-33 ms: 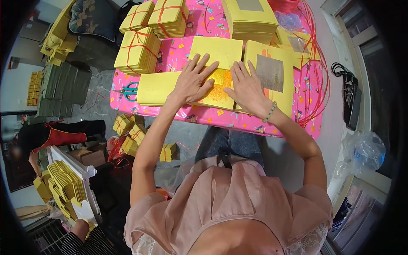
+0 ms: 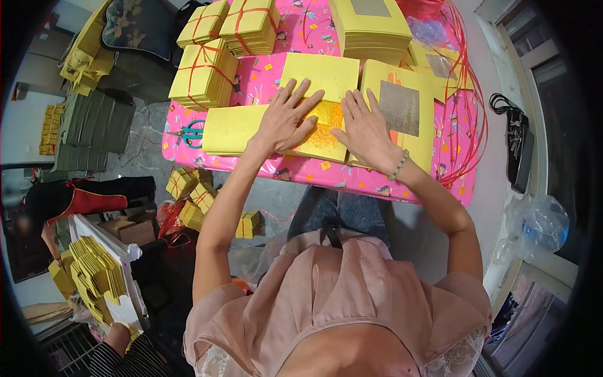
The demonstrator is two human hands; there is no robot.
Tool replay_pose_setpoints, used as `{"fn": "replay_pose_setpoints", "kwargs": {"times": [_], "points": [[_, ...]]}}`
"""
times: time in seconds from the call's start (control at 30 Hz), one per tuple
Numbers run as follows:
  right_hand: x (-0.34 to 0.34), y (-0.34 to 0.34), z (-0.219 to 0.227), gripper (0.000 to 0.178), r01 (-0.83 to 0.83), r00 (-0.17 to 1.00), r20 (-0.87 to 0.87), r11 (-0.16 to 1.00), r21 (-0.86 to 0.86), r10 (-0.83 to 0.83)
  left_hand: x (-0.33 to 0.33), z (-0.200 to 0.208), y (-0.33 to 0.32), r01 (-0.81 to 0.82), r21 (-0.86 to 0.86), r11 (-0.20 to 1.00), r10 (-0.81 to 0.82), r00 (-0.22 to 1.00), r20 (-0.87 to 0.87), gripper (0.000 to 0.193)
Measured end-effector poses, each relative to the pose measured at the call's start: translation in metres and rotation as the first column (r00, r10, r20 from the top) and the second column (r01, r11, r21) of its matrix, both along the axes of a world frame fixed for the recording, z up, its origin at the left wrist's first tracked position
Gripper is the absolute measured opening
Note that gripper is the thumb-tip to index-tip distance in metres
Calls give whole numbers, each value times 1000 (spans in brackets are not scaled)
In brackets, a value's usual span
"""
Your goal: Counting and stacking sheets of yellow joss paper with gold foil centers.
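Note:
My left hand lies flat on a sheet of yellow paper, its fingers outstretched. Beside it, my right hand also rests flat with the fingers extended, at the sheet's right edge. A shiny gold patch with orange print shows between the two hands. To the right is a yellow paper stack bearing a grey-silver rectangle; my right hand overlaps its left part. A folded yellow paper pile extends left from under my left hand and wrist.
Teal-handled scissors lie at the left edge of the pink patterned tablecloth. Red-tied yellow paper bundles and a tall paper stack stand behind. Red strings hang at right. At lower left, people handle yellow paper.

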State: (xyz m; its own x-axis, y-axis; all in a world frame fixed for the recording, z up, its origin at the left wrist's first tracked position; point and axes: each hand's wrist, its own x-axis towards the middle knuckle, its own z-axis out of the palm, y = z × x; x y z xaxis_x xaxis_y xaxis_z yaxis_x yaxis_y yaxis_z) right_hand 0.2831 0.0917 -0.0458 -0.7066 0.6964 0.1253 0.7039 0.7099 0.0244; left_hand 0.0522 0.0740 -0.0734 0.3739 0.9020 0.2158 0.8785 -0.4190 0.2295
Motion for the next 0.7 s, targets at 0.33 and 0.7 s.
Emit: {"fn": "replay_pose_setpoints", "kwargs": {"times": [0.33,0.7], "points": [[-19,15,-5,51,-47,997,-56,996,74,51,-2,-2,0,12,23,1000,-12,1000,0,59],[-18,21,-5,40,-115,982,-145,992,58,123,-15,-4,-10,-125,-9,992,125,992,15,65]]}}
